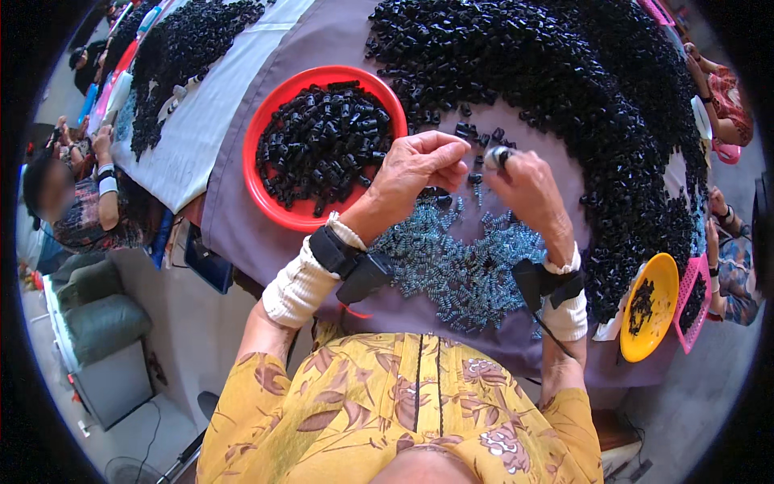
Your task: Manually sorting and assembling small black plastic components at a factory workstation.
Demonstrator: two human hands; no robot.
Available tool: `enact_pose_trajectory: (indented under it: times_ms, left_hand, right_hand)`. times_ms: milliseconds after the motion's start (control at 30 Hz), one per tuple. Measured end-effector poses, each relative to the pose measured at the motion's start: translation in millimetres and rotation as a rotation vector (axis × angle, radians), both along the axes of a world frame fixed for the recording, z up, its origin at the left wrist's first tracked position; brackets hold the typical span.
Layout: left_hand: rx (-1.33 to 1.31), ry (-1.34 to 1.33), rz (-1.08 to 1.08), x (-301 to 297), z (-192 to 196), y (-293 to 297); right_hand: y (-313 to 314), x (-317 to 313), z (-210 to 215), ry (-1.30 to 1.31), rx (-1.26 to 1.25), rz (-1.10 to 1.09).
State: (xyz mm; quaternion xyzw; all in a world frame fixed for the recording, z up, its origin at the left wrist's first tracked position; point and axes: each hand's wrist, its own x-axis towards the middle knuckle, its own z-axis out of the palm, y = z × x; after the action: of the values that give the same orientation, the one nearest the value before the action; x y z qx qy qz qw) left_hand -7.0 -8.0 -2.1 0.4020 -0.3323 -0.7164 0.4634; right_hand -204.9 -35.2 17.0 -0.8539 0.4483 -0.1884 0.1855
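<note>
My left hand [411, 171] is raised over the table, thumb and fingertips pinched together. Whatever lies in that pinch is too small or hidden to make out. Just to its right, my right hand [528, 189] has its fingers curled in, slightly blurred. Something greyish-white and dark shows at its fingertips, and I cannot tell what it is. Below both hands spreads a loose pile of small bluish metal springs [451, 270]. A few small black plastic parts [466, 131] lie just beyond my fingers. Left of my left hand sits a round red basin [251, 157] filled with black plastic pieces [322, 145].
A large heap of black parts [516, 64] covers the far and right side of the purple-grey tablecloth [242, 194]. At the right edge stand a yellow bowl [665, 298] and a pink basket [695, 302]. Other people work at left and right. A green cushioned seat [101, 302] stands at left.
</note>
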Motion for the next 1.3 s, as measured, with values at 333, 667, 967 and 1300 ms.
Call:
enact_pose_trajectory:
  times_ms: [333,667,967,1300]
  left_hand:
    - [0.019,-0.005,-0.003,0,-2,1]
    - [0.018,-0.003,-0.024,2,-2,4]
    - [0.022,0.013,-0.033,0,-5,4]
    - [0.009,-0.014,-0.094,-7,-12,7]
  right_hand:
    - [23,6,-27,0.259,-0.139,-0.003]
    - [25,-1,-32,0.183,-0.129,0.022]
    - [22,7,-38,0.154,-0.175,0.035]
    - [25,-3,-2,-0.087,-0.113,-0.024]
